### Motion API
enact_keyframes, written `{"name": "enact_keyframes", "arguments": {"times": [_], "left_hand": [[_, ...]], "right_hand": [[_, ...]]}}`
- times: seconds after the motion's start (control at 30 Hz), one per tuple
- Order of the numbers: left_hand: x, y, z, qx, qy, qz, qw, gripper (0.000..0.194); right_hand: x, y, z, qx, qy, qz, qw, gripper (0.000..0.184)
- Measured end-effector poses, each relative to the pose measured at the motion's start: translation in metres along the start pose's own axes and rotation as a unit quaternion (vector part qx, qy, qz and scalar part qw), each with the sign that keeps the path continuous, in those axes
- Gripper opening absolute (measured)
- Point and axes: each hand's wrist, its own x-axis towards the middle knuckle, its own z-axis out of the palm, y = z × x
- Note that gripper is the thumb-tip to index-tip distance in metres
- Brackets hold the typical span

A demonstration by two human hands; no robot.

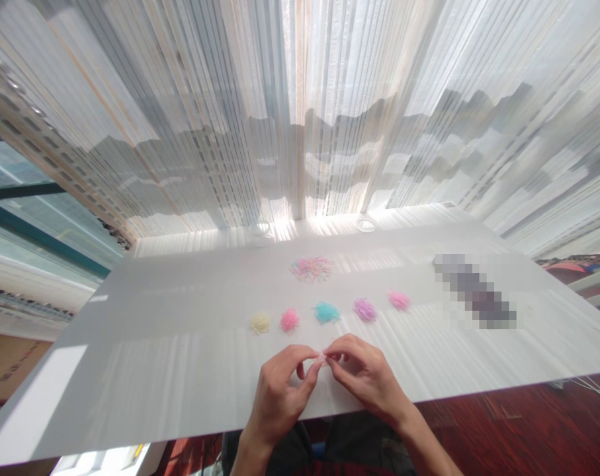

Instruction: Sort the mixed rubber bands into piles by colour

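My left hand (282, 390) and my right hand (362, 377) meet over the near edge of the white table (180, 370), fingertips pinched together on a tiny pale pink elastic band (323, 357). Beyond them lies a row of small sorted piles: yellow (260, 322), pink (290, 320), teal (326, 312), purple (364, 309) and pink (399, 299). Farther back sits a mixed pile of coloured bands (311, 268).
Two small clear round containers (261, 229) (366, 223) stand at the table's far edge by the sheer curtain (300, 112). A blurred-out dark patch (475, 291) lies at the right of the table. Red-brown floor (528, 430) shows below.
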Motion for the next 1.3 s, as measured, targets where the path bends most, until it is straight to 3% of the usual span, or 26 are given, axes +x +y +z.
{"name": "enact_keyframes", "arguments": {"times": [1.3], "left_hand": [[0.0027, 0.0017, -0.0002, 0.012, -0.018, -0.019, 1.0, 0.008]], "right_hand": [[0.0022, -0.0021, 0.0, 0.014, -0.018, 0.008, 1.0, 0.008]]}}
